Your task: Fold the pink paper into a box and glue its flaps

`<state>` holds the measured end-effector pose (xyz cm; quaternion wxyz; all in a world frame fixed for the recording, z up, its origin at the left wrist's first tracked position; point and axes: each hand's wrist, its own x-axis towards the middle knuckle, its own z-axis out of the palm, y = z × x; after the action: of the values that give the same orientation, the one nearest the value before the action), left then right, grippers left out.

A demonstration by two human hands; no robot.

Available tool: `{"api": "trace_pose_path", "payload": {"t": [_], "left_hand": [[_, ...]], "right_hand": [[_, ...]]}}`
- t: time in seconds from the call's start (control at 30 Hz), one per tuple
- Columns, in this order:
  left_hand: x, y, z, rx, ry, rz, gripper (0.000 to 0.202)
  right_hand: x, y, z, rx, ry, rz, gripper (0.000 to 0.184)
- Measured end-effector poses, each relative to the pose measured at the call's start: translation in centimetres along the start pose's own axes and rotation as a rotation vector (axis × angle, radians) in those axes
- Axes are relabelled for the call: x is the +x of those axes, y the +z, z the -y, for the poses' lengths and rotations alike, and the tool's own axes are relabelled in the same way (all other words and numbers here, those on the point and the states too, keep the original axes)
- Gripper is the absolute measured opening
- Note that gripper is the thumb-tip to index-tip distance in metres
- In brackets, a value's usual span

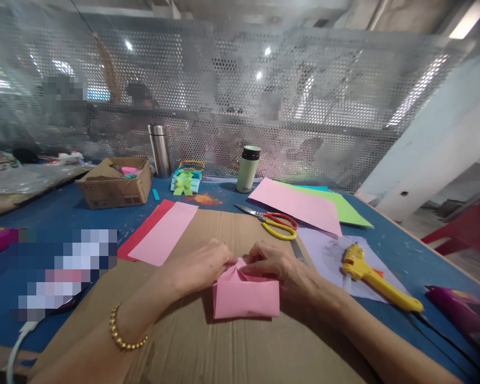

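Note:
A pink folded paper (246, 300) stands in the middle of the cardboard sheet (216, 352), its front face a flat rectangle with folds showing behind the top edge. My left hand (208, 262) grips its upper left side, fingers closed. From the right, my right hand (278, 266) pinches the folds at the back of the same paper. Both sets of fingertips are partly hidden by the folds. Just beyond my hands lie scissors (280, 225) with one red and one yellow handle. A metal ruler-like strip (298, 250) shows beside them.
Pink and red strips (164, 232) lie left. Right are large pink (296, 205) and green sheets (350, 208) and a yellow glue gun (378, 282) with a cord. Behind stand a cardboard box (118, 192), a steel flask (160, 152), a green tumbler (248, 170) and a perforated screen (224, 96).

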<state>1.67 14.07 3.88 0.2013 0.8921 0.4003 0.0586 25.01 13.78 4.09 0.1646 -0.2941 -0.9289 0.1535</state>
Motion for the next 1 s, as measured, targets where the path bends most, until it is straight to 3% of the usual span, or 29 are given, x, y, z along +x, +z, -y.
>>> {"api": "trace_pose_path", "payload": {"t": [0.13,0.2,0.37,0.5,0.63,0.87,1.0], "left_hand": [[-0.2,0.1,0.1,0.015,-0.017,0.001,0.035],[-0.4,0.3,0.3,0.017,-0.024,-0.006,0.037],[-0.4,0.4,0.5,0.024,-0.016,-0.007,0.040],[-0.2,0.5,0.3,0.043,-0.007,-0.035,0.039],[0.0,0.8,0.1,0.013,-0.006,-0.037,0.036],[0.4,1.0,-0.1,0.012,-0.008,-0.057,0.033],[0.6,1.0,-0.5,0.026,-0.031,-0.058,0.031]], "right_hand": [[-0.7,-0.2,-1.8,-0.022,0.071,-0.219,0.023],[-0.8,-0.2,-2.3,-0.058,0.067,-0.253,0.024],[-0.5,0.2,-1.3,-0.090,0.045,-0.115,0.024],[-0.2,0.1,0.1,-0.149,0.051,-0.040,0.015],[-0.2,-0.1,0.7,-0.144,0.099,-0.036,0.007],[-0.1,0.0,1.2,-0.157,0.112,-0.013,0.018],[-0.4,0.3,1.1,-0.147,0.155,-0.038,0.016]]}}
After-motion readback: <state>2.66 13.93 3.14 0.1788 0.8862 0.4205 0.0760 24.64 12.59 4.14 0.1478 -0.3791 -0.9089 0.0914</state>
